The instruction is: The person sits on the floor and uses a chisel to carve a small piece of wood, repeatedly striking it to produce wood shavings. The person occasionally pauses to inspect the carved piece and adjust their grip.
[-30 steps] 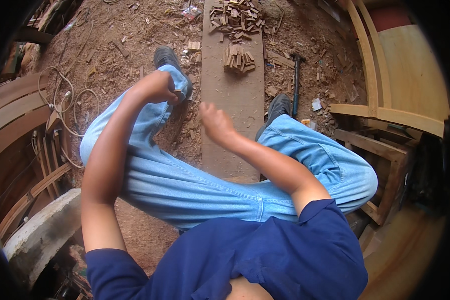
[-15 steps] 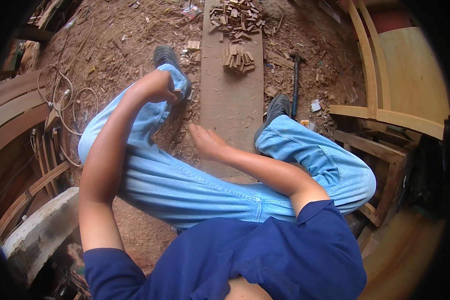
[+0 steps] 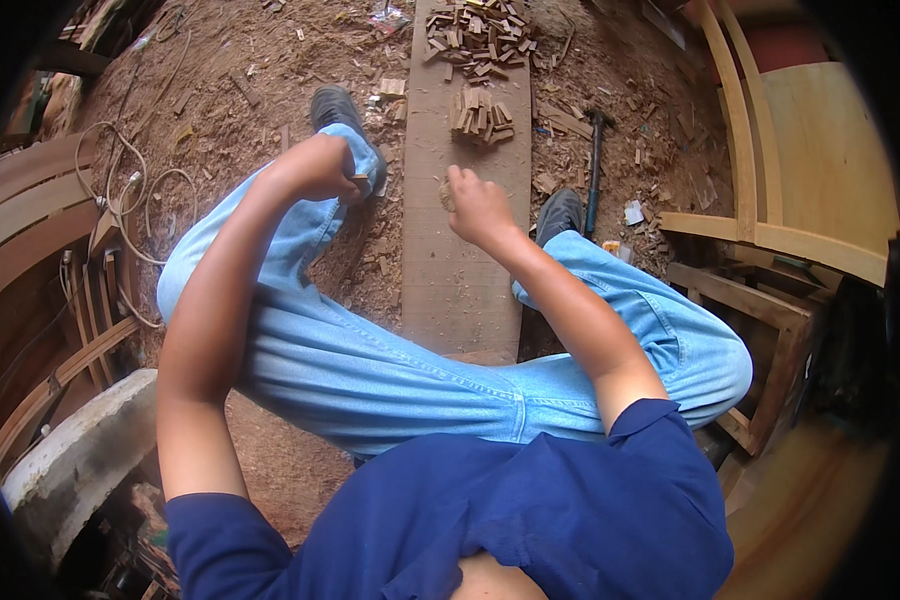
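My left hand point(image 3: 320, 168) is closed above my left shin. The end of a small wooden piece point(image 3: 359, 179) sticks out of its fist; the rest is hidden by the fingers. Over the long wooden board point(image 3: 460, 290) between my feet, my right hand point(image 3: 482, 210) has its fingers curled down. Something tan point(image 3: 446, 195) shows at its fingertips, mostly covered by the hand, and I cannot make out its kind. Just beyond that hand, a bunch of small wood blocks point(image 3: 480, 117) sits on the board, with a heap of loose wood pieces point(image 3: 478, 38) farther off.
A hammer point(image 3: 595, 170) lies right of the board on ground strewn with shavings. Wooden frames point(image 3: 770, 235) stand at the right. A looped cable point(image 3: 120, 200) and curved planks point(image 3: 30, 230) are at the left, near a pale, rough-edged block point(image 3: 80, 455).
My right hand has moved forward and right, from near my lap to the board by the bunched blocks. Its straight fingers have curled. The left hand has stayed almost still.
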`<state>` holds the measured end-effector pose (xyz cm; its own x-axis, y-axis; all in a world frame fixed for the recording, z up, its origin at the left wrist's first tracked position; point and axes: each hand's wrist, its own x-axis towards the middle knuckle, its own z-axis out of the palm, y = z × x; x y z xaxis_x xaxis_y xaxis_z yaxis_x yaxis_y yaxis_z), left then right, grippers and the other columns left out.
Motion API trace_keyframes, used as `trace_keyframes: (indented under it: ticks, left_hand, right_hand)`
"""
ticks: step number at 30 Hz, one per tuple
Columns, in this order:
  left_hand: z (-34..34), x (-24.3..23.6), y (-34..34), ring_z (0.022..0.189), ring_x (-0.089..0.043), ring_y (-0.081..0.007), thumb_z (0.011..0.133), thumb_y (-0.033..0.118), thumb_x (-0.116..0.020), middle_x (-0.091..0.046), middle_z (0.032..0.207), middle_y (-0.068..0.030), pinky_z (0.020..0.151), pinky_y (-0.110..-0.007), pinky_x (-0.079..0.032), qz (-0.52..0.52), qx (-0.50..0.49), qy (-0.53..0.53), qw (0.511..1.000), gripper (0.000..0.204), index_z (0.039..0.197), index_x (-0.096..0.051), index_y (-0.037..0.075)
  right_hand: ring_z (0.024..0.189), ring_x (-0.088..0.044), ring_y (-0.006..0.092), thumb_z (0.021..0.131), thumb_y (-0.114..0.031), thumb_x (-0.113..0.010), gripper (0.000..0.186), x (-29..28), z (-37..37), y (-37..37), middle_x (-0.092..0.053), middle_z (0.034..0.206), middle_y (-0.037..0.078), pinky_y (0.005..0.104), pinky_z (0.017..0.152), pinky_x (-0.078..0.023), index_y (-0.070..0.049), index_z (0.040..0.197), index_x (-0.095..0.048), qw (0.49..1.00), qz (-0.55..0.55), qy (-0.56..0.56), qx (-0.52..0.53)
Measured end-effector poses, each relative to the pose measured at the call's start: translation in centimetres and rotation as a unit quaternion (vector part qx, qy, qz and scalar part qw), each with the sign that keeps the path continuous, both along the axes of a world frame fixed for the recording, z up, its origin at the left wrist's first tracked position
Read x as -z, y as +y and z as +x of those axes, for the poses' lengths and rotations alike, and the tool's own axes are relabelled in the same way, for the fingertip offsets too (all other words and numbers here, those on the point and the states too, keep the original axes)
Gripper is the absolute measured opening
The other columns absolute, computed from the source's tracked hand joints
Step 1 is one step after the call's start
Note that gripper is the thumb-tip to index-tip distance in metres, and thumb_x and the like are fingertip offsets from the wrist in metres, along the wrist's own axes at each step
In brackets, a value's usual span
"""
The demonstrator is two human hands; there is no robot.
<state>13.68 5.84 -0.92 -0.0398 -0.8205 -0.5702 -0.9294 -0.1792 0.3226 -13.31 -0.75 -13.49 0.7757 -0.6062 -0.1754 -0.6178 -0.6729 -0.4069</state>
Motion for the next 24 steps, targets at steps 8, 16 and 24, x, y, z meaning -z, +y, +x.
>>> trace_keyframes:
  ticks: [8, 16, 24]
  left_hand:
    - [0.1, 0.4, -0.1, 0.071, -0.071, -0.0308, 0.074, 0.028, -0.084, -0.073, 0.077, -0.0180, 0.068, -0.042, -0.054, 0.005, 0.000, -0.007, 1.000, 0.032, 0.086, -0.077, 0.000]
    - [0.3, 0.7, 0.2, 0.070, -0.071, -0.0305, 0.073, 0.028, -0.084, -0.072, 0.075, -0.0183, 0.067, -0.042, -0.053, 0.010, -0.013, 0.002, 1.000, 0.031, 0.084, -0.077, 0.000]
    - [0.2, 0.4, 0.0, 0.070, -0.070, -0.0316, 0.073, 0.029, -0.085, -0.072, 0.076, -0.0177, 0.067, -0.043, -0.053, -0.004, 0.001, -0.001, 1.000, 0.031, 0.085, -0.077, 0.001]
  right_hand:
    - [0.083, -0.071, 0.0403, 0.086, -0.003, -0.060, 0.030, 1.0, 1.2, 7.7, -0.067, 0.097, 0.023, 0.0478, 0.071, -0.059, 0.000, 0.114, -0.051, 0.991, 0.110, 0.001, -0.072]
    - [0.096, -0.070, 0.0405, 0.083, -0.006, -0.065, 0.043, 0.7, 2.4, 13.2, -0.066, 0.109, 0.021, 0.0509, 0.078, -0.056, -0.001, 0.123, -0.051, 0.949, 0.215, -0.075, -0.216]
    - [0.095, -0.071, 0.0397, 0.077, -0.006, -0.067, 0.044, 0.7, 2.1, 6.8, -0.067, 0.107, 0.021, 0.0497, 0.080, -0.058, -0.003, 0.117, -0.051, 0.984, 0.065, -0.101, -0.129]
